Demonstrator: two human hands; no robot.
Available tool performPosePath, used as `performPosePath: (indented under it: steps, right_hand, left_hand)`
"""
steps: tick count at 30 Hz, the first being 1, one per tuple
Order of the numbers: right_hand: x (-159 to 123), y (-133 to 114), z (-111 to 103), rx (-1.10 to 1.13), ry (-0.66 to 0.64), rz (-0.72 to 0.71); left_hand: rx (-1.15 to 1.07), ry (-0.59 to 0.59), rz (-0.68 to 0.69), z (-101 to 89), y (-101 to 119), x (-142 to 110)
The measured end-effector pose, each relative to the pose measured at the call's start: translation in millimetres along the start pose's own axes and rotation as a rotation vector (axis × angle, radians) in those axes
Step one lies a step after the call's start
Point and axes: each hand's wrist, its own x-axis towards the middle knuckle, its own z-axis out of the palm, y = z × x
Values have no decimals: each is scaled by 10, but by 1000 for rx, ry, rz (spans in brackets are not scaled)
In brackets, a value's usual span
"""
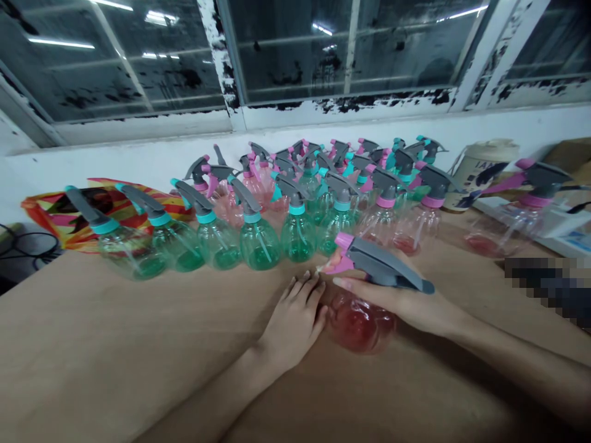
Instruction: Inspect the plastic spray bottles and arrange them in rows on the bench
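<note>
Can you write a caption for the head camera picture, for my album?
Right hand grips a pink spray bottle near rows of others.

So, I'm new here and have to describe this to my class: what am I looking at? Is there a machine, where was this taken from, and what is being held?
There is no machine, just a person's two bare hands. The one picture comes from a camera worn on their head, looking forward and down.

The right hand grips a spray bottle by its grey and pink top; the liquid inside is red. The left hand lies on the table right beside it; whether they touch, I can't tell.

Beyond the hands stand many more spray bottles, some with teal collars and green liquid, others pink and red. A colourful bag lies at the left, and a window is behind.
</note>
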Motion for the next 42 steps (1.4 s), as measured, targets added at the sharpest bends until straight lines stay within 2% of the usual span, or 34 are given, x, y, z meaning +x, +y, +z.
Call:
performPosePath:
  steps: [6,13,22,27,33,42]
  right_hand:
    - [35,-27,25,-117,125,-108]
    - [40,-6,35,15,97,-207]
    - [21,-40,30,21,90,-193]
    - [14,32,3,-5,92,-126]
    - [11,77,1,-11,85,-167]
    - [20,-21,21,41,41,-114]
  left_hand:
    - [20,-9,2,-14,8,6]
    - [51,19,13,10,-4,3]
    - [40,19,12,13,-7,-4]
    - [51,10,12,16,-11,7]
    - [52,3,15,5,-12,2]
    - [30,14,25,-5,-12,7]
